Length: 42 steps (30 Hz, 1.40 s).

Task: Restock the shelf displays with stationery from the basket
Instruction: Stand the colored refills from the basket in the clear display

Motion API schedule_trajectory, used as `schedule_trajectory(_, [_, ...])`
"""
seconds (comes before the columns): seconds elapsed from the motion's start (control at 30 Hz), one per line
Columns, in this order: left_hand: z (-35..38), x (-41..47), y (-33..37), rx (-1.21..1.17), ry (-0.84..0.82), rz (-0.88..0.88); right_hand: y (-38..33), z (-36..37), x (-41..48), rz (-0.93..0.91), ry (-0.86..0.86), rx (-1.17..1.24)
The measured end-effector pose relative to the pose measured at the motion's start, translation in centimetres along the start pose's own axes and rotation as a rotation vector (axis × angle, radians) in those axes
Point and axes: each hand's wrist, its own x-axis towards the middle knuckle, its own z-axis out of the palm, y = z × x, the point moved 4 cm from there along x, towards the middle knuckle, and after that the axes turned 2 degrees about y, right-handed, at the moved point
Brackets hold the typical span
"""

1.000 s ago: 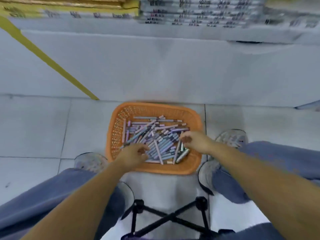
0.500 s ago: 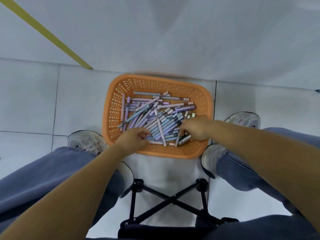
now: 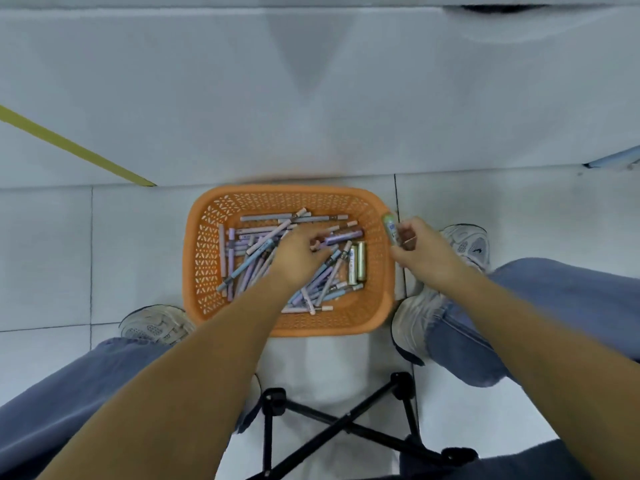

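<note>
An orange plastic basket (image 3: pixel 204 258) sits on the floor between my feet, holding several purple, blue and pink pens (image 3: pixel 242 268) and two gold-green tubes (image 3: pixel 356 263). My left hand (image 3: pixel 298 254) is down in the middle of the basket, its fingers pinched on a dark purple pen (image 3: pixel 343 236). My right hand (image 3: pixel 420 249) is over the basket's right rim, closed on a green tube (image 3: pixel 390 227) that sticks up from its fingers.
A white shelf base (image 3: pixel 311 98) runs across behind the basket, with a yellow strip (image 3: pixel 69 147) at the left. Black crossed legs of a folding stool (image 3: pixel 332 420) are below me. My shoes (image 3: pixel 156 325) flank the basket on white floor tiles.
My right hand has lifted out of the basket to its right rim with a green tube. My left hand moved from the basket's near left edge to its middle.
</note>
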Motion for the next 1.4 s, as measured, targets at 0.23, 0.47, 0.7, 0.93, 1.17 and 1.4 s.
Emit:
schedule_trajectory(0.23, [2.6,4.5,2.1,0.312,-0.02,0.067,4.2,1.1,-0.5,0.25,0.009,0.343])
schedule_trajectory(0.47, [1.9,4.4,1.6,0.408,-0.071,0.055,4.3,1.1,-0.1,0.279,-0.003,0.389])
schedule_trajectory(0.7, [3.8,0.1,1.3,-0.214,-0.127,-0.232,4.4,1.2,-0.3,0.278,-0.012,0.391])
schedule_trajectory(0.93, [6.7,1.1,0.7,-0.305,0.059,-0.464,4.5,1.4,-0.1,0.288,-0.017,0.419])
schedule_trajectory(1.17, [6.9,2.2,1.2,-0.352,0.077,-0.413,4.8,1.4,0.1,0.278,-0.042,0.411])
schedule_trajectory(1.4, [8.7,1.6,1.0,-0.417,-0.123,-0.413,4.5,1.3,0.1,0.278,-0.046,0.403])
